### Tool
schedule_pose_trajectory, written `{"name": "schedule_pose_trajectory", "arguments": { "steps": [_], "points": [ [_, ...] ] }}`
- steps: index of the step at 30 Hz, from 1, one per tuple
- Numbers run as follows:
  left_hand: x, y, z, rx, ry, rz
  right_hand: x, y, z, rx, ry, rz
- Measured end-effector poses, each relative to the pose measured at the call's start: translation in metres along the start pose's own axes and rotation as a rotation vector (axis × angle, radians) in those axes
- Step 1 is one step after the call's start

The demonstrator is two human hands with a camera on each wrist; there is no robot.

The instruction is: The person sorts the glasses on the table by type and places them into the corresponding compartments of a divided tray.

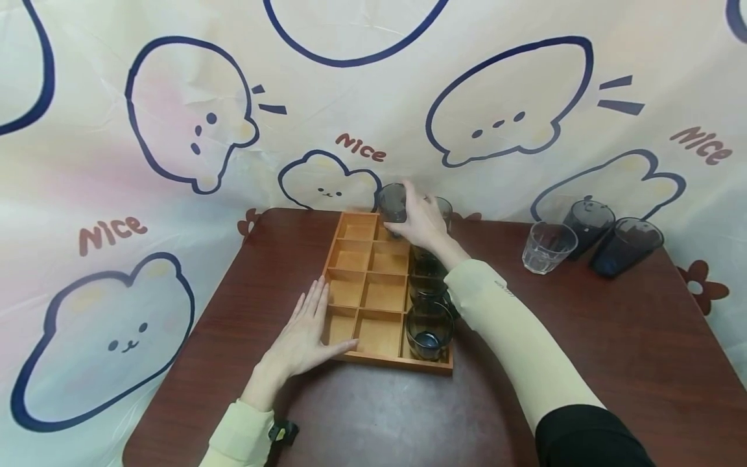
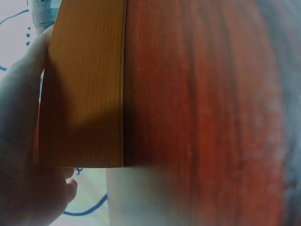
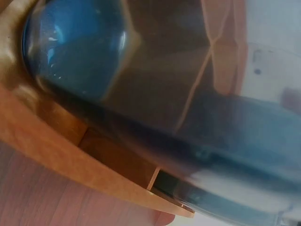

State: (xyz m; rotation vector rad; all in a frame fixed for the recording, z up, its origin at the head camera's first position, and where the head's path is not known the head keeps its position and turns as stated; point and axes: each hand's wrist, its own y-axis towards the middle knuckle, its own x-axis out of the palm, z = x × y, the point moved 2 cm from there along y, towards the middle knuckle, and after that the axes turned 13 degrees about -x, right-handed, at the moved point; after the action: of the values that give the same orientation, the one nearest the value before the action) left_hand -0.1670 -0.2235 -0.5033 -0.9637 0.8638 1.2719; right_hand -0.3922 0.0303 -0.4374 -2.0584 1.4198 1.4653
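Observation:
In the head view a wooden compartment tray (image 1: 379, 316) lies on the table. My right hand (image 1: 423, 217) grips a dark tinted glass (image 1: 391, 200) at the far end of the middle column, thumb on the near side. How far its base sits in the compartment is hidden. More dark glasses line the right column, the nearest glass (image 1: 428, 329) at the front corner; my forearm covers part of that row. My left hand (image 1: 300, 334) rests with straight fingers along the tray's left edge, thumb over the front. In the right wrist view tinted glass (image 3: 155, 94) fills most of the picture.
On the right of the brown table (image 1: 560, 344) stand a clear glass (image 1: 547, 250), a dark tumbler (image 1: 588, 227) and a second dark tumbler (image 1: 627, 250), which looks tilted. A printed cloth (image 1: 373, 104) hangs right behind the table's far edge.

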Motion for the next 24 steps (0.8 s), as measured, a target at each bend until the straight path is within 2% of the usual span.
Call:
{"name": "schedule_pose_trajectory", "arguments": {
  "steps": [7, 18, 24],
  "points": [
    [0.0006, 0.0001, 0.0001, -0.006, -0.002, 0.0, 0.0005, 0.0005, -0.0019, -0.003, -0.063, -0.03],
    [0.0013, 0.0008, 0.0, -0.006, 0.009, 0.002, -0.0004, 0.0002, -0.0047, 0.077, -0.081, -0.038],
    [0.0019, 0.0001, -0.0006, -0.01, 0.014, 0.001, 0.0003, 0.0012, -0.005, 0.083, -0.146, -0.086]
  ]
}}
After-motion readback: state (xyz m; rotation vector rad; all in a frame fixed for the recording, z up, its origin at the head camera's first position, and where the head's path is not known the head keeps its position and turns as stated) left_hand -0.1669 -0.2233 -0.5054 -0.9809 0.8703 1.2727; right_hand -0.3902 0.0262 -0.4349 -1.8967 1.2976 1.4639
